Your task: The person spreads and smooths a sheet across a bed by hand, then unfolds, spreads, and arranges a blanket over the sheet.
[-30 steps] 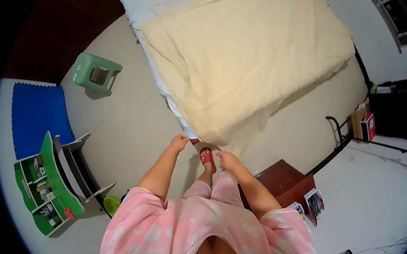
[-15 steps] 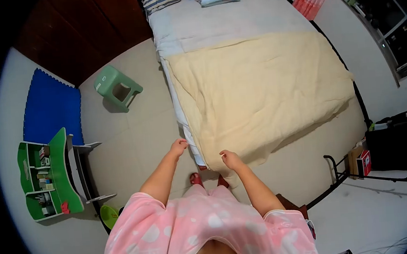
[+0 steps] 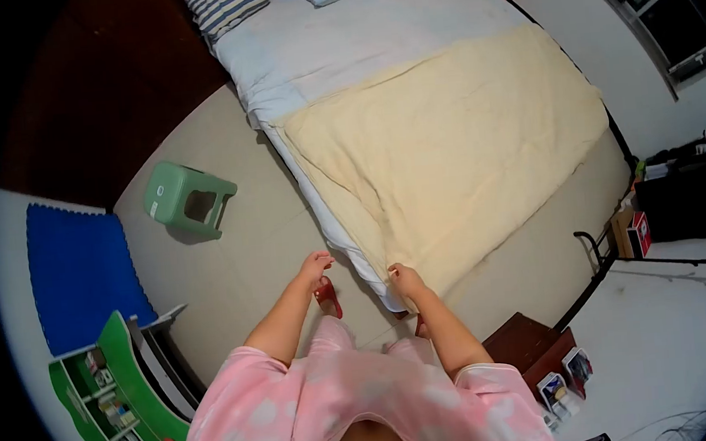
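A cream-yellow blanket lies over the lower half of the bed, with folds running toward its near left corner. My right hand is at that corner, its fingers pinched together on the blanket's edge; the exact grip is partly hidden. To the left of the bed's side, my left hand hangs above the floor with loosely bent fingers, apart from the blanket and holding nothing. A pale blue sheet covers the mattress and shows along its left side.
On the floor to the left stands a green plastic stool. A blue mat and a green shelf unit are farther left. A brown wooden cabinet is close on my right. Striped bedding lies at the far end.
My view has turned and my body has stepped, bringing the brown cabinet into fuller view. The right hand stays by the blanket's corner, and the left hand remains free beside the bed.
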Available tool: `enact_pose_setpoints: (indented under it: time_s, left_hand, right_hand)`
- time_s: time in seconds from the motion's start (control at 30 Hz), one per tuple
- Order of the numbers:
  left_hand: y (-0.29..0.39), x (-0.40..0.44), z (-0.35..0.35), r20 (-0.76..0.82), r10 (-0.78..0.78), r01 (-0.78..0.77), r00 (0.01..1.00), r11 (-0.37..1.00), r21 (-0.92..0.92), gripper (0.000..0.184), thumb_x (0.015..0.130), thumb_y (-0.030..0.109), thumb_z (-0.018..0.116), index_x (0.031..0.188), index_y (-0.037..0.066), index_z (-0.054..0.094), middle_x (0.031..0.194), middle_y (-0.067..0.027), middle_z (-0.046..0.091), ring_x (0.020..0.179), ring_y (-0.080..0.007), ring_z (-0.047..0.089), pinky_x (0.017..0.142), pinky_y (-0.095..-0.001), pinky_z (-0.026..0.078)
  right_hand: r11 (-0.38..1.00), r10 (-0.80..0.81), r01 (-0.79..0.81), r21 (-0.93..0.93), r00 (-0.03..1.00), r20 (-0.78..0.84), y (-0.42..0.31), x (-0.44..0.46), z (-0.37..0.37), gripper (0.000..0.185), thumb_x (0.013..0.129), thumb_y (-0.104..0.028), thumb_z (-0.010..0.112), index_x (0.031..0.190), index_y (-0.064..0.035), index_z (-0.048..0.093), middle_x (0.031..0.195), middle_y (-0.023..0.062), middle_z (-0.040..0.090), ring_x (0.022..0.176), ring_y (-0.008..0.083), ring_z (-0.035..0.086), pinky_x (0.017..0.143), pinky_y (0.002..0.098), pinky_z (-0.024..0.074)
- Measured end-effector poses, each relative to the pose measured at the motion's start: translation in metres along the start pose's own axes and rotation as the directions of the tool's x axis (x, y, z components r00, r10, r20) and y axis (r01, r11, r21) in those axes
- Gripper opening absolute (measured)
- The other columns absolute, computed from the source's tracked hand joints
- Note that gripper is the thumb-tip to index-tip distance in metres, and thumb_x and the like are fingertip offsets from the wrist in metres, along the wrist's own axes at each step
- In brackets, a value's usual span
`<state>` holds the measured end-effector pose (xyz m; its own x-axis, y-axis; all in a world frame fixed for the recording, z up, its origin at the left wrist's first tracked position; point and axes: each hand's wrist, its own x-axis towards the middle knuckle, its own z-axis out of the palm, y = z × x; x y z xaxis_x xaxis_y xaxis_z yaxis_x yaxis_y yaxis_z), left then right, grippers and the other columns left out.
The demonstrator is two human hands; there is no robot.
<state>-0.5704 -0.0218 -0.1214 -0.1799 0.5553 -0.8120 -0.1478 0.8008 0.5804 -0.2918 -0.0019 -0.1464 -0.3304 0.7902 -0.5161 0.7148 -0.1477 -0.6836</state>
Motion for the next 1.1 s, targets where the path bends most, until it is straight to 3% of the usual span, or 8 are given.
enact_pose_setpoints:
  time_s: [0.23,0.27,0.37,0.6,0.7,0.87,0.97,1.1]
  left_hand:
    - [0.03,0.069,-0.125,0.038,0.064,-0.067,0.997,0.995,0.077,0.03,0.085,0.014,0.053,0.112,0.002,0.051,0.099,-0.0079,0.063,0.091,-0.0161,0.057,0.085,-0.0287,0.043]
    - [0.038,0.073,-0.128,0.022,0.054,-0.055,0.998,0.997,0.046,0.029,0.085,0.013,0.053,0.112,0.001,0.051,0.097,-0.0084,0.063,0.087,-0.0149,0.057,0.082,-0.0284,0.044]
    - [0.031,0.114,-0.134,0.041,-0.005,0.004,0.999,1.0,0.008,0.029,0.087,0.012,0.051,0.114,0.002,0.05,0.099,-0.0082,0.063,0.088,-0.0136,0.056,0.083,-0.0271,0.043]
    - [0.067,0.189,-0.074,0.113,-0.078,0.073,0.991,0.996,0.053,0.036,0.088,0.016,0.054,0.12,0.004,0.044,0.097,-0.0076,0.062,0.086,-0.0132,0.056,0.078,-0.0237,0.044]
    - [0.086,0.249,-0.042,0.039,-0.042,0.042,0.998,0.999,0.002,0.048,0.087,0.019,0.057,0.128,0.006,0.036,0.089,-0.0058,0.06,0.079,-0.0132,0.055,0.073,-0.0236,0.043]
    - [0.12,0.366,-0.011,-0.316,-0.032,-0.016,0.948,0.989,-0.147,0.064,0.085,0.021,0.06,0.135,0.006,0.023,0.089,-0.0064,0.053,0.071,-0.0139,0.051,0.062,-0.0261,0.044]
    - [0.155,0.391,-0.011,-0.374,-0.196,0.076,0.906,0.947,-0.314,0.061,0.086,0.02,0.058,0.134,0.005,0.024,0.101,-0.0109,0.054,0.079,-0.0195,0.055,0.064,-0.032,0.049]
    - [0.221,0.359,-0.021,-0.243,0.062,-0.192,0.968,0.806,-0.56,0.051,0.087,0.013,0.054,0.131,0.003,0.033,0.119,-0.0162,0.051,0.104,-0.03,0.053,0.085,-0.0412,0.047]
  right_hand:
    - [0.997,-0.069,0.061,-0.039,0.959,-0.276,-0.04,0.072,0.087,0.03,0.077,-0.009,0.056,0.106,-0.003,0.056,0.099,0.0216,0.059,0.092,0.0358,0.058,0.08,0.0408,0.0467]
    - [0.998,0.048,-0.055,-0.026,0.973,-0.224,-0.045,0.085,0.084,0.037,0.074,-0.009,0.06,0.11,-0.0045,0.053,0.108,0.0218,0.053,0.099,0.037,0.053,0.083,0.0421,0.0454]
    - [0.99,0.024,-0.072,-0.118,0.93,-0.366,-0.034,0.129,0.078,0.045,0.072,-0.013,0.064,0.113,-0.0056,0.049,0.112,0.0202,0.049,0.1,0.0375,0.051,0.085,0.0417,0.0447]
    - [0.777,0.393,-0.491,-0.395,0.867,-0.305,-0.009,0.196,0.055,0.066,0.069,-0.02,0.068,0.126,-0.0125,0.034,0.125,0.0124,0.035,0.118,0.0343,0.034,0.093,0.0464,0.039]
    - [0.74,0.321,-0.449,-0.5,0.89,-0.325,0.021,0.206,0.063,0.061,0.071,-0.018,0.066,0.124,-0.0124,0.037,0.123,0.0141,0.037,0.115,0.0358,0.037,0.093,0.0456,0.0386]
    - [0.798,0.213,-0.414,-0.438,0.873,-0.438,0.049,0.209,0.046,0.046,0.07,-0.011,0.061,0.114,-0.0105,0.045,0.112,0.015,0.046,0.104,0.0365,0.046,0.088,0.0449,0.0409]
    - [0.851,0.273,-0.427,-0.305,0.856,-0.44,0.053,0.218,0.039,0.039,0.07,-0.008,0.06,0.107,-0.0087,0.049,0.105,0.0138,0.05,0.096,0.0361,0.051,0.083,0.0428,0.0434]
    - [0.964,0.232,-0.264,-0.033,0.896,-0.38,-0.001,0.181,0.012,0.036,0.066,-0.004,0.061,0.101,-0.007,0.052,0.097,0.0145,0.052,0.089,0.0355,0.054,0.075,0.0398,0.0469]
